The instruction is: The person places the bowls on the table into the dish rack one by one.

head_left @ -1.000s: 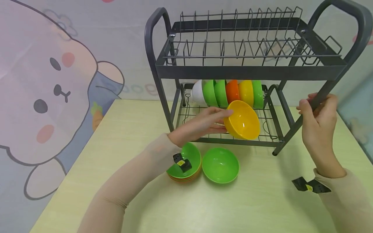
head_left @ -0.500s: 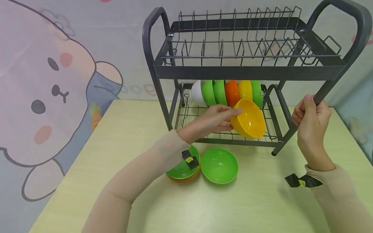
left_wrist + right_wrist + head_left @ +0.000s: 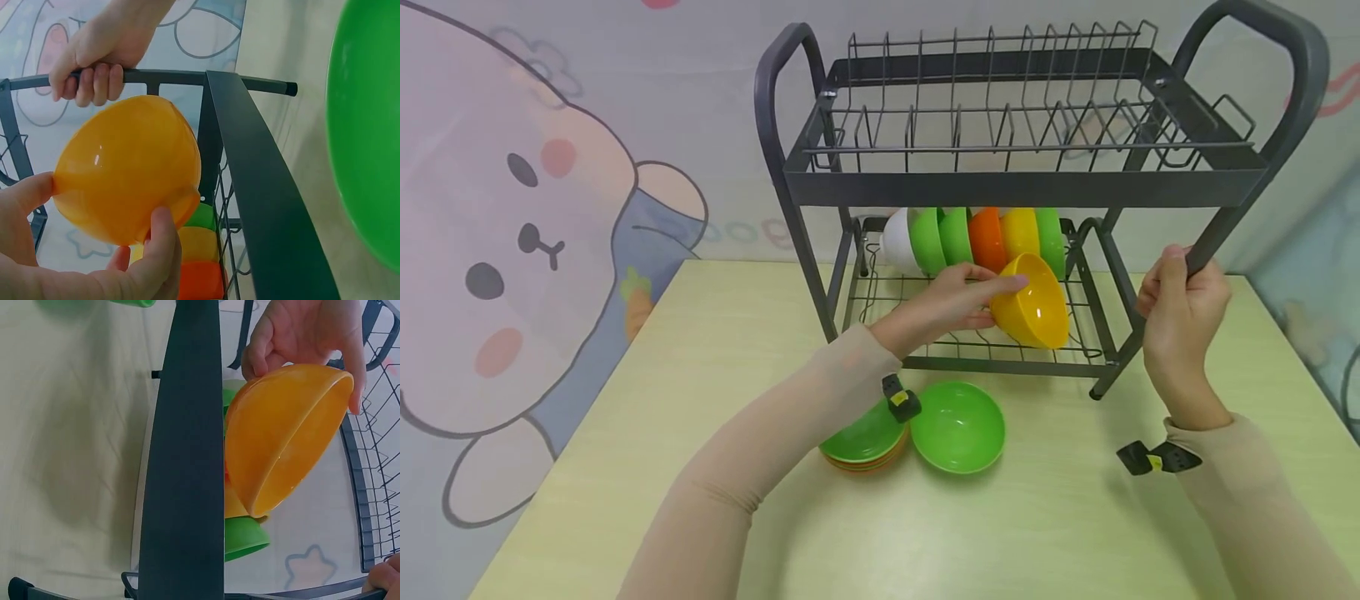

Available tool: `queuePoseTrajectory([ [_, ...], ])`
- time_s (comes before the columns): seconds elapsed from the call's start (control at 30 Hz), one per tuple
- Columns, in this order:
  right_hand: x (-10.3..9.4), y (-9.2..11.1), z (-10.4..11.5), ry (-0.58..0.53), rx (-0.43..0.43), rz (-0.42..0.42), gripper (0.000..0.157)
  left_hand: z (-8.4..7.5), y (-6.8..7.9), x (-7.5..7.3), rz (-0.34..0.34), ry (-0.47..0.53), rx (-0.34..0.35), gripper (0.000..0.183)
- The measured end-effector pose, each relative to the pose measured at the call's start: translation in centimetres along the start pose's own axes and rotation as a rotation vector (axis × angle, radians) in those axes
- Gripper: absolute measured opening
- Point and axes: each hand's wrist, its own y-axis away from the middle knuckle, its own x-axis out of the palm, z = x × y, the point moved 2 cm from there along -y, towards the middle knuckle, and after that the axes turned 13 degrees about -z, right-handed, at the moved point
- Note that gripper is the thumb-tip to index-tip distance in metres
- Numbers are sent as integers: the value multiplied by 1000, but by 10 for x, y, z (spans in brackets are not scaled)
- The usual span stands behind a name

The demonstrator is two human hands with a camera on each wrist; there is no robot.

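Observation:
My left hand (image 3: 958, 302) pinches a yellow bowl (image 3: 1032, 304) between thumb and fingers. The bowl is tilted with its opening toward the right, over the lower shelf of the dark metal dish rack (image 3: 1022, 190). In the left wrist view the thumb and fingertips press the outside of the yellow bowl (image 3: 128, 169). My right hand (image 3: 1183, 325) grips the rack's right front leg. Behind the held bowl, a row of bowls stands on edge along the lower shelf: a white bowl (image 3: 901, 242), green ones, an orange bowl (image 3: 988, 239), a yellow one and a green one at the right end.
A green bowl (image 3: 958, 429) lies upright on the table in front of the rack. Left of it is a stack of bowls (image 3: 861, 442), green on top and partly behind my left sleeve. The rack's upper wire tier (image 3: 955, 150) overhangs the lower shelf.
The yellow bowl has moved right and then turned further onto its side, with my left hand still holding it. My right hand has stayed on the rack leg, its grip closing more tightly round it.

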Motion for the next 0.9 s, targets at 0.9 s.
queuePoseTrajectory([
  [0.9,1,2,1,-5,-41,9,34,-5,-25,19,-57,-280,143,48],
])
